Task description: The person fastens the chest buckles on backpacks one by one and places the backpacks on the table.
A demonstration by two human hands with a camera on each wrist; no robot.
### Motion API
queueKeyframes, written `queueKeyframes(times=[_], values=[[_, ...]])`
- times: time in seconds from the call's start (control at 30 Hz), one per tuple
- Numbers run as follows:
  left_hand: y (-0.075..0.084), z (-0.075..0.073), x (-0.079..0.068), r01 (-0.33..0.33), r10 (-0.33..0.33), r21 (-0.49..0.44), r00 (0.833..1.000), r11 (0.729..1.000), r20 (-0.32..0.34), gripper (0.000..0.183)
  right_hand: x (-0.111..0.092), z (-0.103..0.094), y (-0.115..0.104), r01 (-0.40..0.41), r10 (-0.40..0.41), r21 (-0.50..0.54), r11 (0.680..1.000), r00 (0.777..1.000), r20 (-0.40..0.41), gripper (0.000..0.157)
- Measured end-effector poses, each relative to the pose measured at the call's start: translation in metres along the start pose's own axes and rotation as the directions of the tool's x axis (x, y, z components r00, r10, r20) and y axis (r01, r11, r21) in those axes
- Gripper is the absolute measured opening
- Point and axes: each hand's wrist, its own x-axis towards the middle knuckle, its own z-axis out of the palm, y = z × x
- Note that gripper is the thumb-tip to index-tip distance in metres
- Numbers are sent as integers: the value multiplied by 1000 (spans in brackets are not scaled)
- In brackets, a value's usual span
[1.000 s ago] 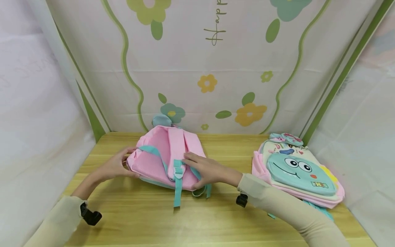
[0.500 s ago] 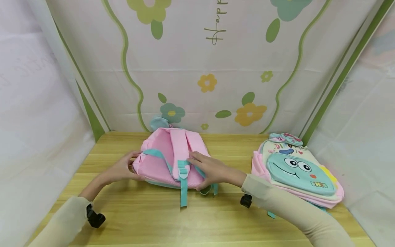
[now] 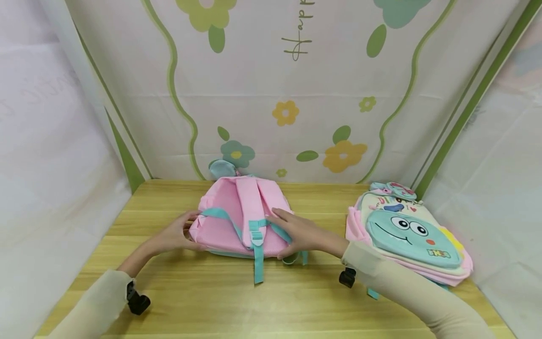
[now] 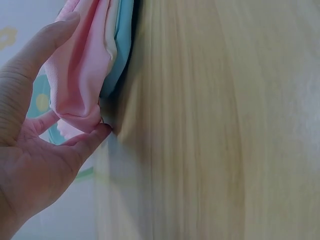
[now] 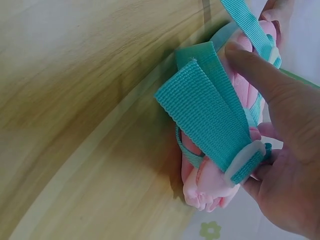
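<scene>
A pink backpack (image 3: 224,234) lies on its front, back panel and shoulder straps up, at the left-centre of the table. My left hand (image 3: 178,235) grips its left lower corner; in the left wrist view the thumb (image 4: 55,37) lies along the pink side (image 4: 80,85), with fingertips under the corner. At the opposite side, my right hand (image 3: 302,233) holds the lower right corner, thumb at the bottom edge. The right wrist view has a loose teal webbing strap (image 5: 205,110) and a pale buckle (image 5: 245,162) beside the right fingers. A round light-blue pouch (image 3: 222,168) sticks out behind the backpack.
A second backpack (image 3: 412,233), cream and teal with a smiling cartoon face, lies face up on the right of the wooden table (image 3: 203,301). A flower-print cloth (image 3: 254,70) rises behind the table, and pale cloth walls flank both sides.
The pink backpack has shifted to the right and turned slightly, its bottom edge now more level. Both hands have moved right along with it, keeping their holds. The second backpack stays put.
</scene>
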Motion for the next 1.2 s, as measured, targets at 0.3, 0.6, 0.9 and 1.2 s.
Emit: queueKeyframes(times=[0.3, 0.6, 0.9, 1.2], values=[[3, 8, 5, -16, 16, 81, 1000, 997, -4, 96, -10, 0, 9, -16, 16, 34, 999, 1000, -2, 112], [6, 13, 12, -23, 21, 38, 999, 999, 31, 86, -19, -3, 21, -54, 55, 121, 991, 999, -1, 116], [9, 15, 18, -22, 20, 90, 999, 996, 28, 88, -20, -2, 26, -71, 70, 129, 989, 997, 14, 116], [11, 17, 20, -38, 33, 123, 999, 992, 42, 88, -18, 0, 28, -70, 67, 150, 986, 997, 22, 116]])
